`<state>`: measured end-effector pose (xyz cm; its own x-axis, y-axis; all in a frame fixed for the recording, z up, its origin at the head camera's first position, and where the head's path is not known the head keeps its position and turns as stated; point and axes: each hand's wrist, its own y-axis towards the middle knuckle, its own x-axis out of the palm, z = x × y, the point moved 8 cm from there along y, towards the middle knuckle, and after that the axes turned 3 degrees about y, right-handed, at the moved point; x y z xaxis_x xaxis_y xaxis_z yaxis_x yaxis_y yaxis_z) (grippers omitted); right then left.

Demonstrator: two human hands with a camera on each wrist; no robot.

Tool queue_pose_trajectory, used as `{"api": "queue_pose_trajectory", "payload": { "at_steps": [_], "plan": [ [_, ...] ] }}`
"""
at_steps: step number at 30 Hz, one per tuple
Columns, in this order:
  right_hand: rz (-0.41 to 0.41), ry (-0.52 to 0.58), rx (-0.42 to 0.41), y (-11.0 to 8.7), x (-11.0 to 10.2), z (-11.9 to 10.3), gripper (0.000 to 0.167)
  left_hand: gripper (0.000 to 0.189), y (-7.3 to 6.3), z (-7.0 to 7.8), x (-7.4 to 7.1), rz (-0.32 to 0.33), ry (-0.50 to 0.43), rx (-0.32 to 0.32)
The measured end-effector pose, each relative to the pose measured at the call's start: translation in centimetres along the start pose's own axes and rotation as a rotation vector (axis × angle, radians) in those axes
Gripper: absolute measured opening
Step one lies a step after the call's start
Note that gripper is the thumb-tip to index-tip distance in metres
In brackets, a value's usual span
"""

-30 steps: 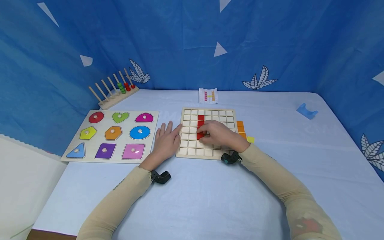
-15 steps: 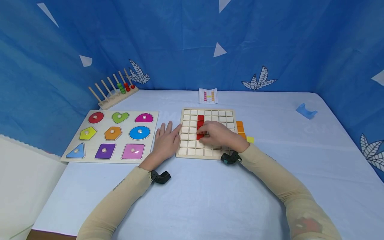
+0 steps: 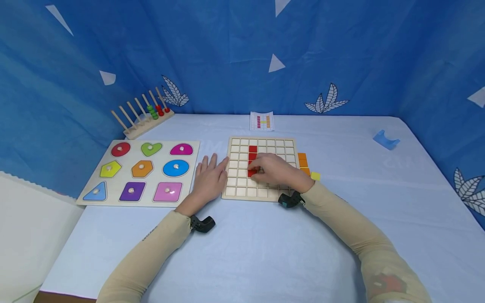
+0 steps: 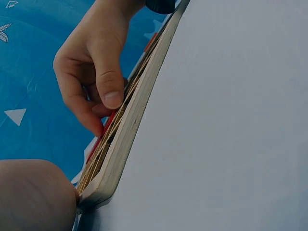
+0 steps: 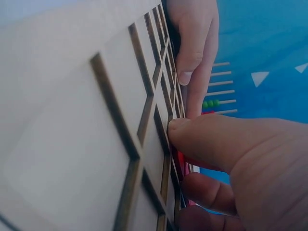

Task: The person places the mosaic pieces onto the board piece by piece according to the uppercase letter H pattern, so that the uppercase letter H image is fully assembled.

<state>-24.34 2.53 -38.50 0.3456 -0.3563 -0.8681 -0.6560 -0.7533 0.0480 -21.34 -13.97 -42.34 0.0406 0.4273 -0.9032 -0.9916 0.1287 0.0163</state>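
Observation:
A wooden grid board (image 3: 235, 192) lies in the middle of the table, with a column of red square tiles (image 3: 252, 149) in its cells. My right hand (image 3: 273, 168) is over the board, thumb and fingers curled at the lower red tiles. In the right wrist view the thumb (image 5: 197, 137) presses at a grid line, with a red tile (image 5: 179, 161) between it and the fingers. The palm hides part of the grid. My left hand (image 3: 209, 179) lies flat with fingers spread, its fingertip at the board's left edge.
Orange tiles (image 3: 302, 160) and a yellow tile (image 3: 315, 176) lie right of the board. A pattern card (image 3: 262, 121) is behind it. Left are a knobbed shape puzzle (image 3: 125, 168) and a bead counting stand (image 3: 147, 125). A blue curved piece (image 3: 386, 140) lies far right.
Both hands hold nearly the same places over the last second. The whole head view drifts very slightly; no tile has visibly moved.

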Motion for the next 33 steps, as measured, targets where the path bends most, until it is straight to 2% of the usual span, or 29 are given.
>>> {"api": "queue_pose_trajectory", "payload": {
  "at_steps": [15,22,27,33],
  "plan": [
    [-0.012,0.009,0.012,-0.1,-0.1,0.0,0.026,0.052,0.1,0.0,0.1,0.002,-0.005,0.001],
    [-0.013,-0.014,0.047,-0.5,-0.6,0.1,0.027,0.051,-0.1,0.2,0.0,0.008,-0.014,0.006],
    [0.007,-0.035,0.067,-1.6,-1.6,0.4,0.025,0.051,-0.1,0.1,0.0,0.013,-0.011,0.005],
    [0.029,-0.03,0.108,-4.1,-3.1,1.7,0.028,0.051,-0.1,0.1,0.0,0.02,-0.007,0.002]
  ]
}}
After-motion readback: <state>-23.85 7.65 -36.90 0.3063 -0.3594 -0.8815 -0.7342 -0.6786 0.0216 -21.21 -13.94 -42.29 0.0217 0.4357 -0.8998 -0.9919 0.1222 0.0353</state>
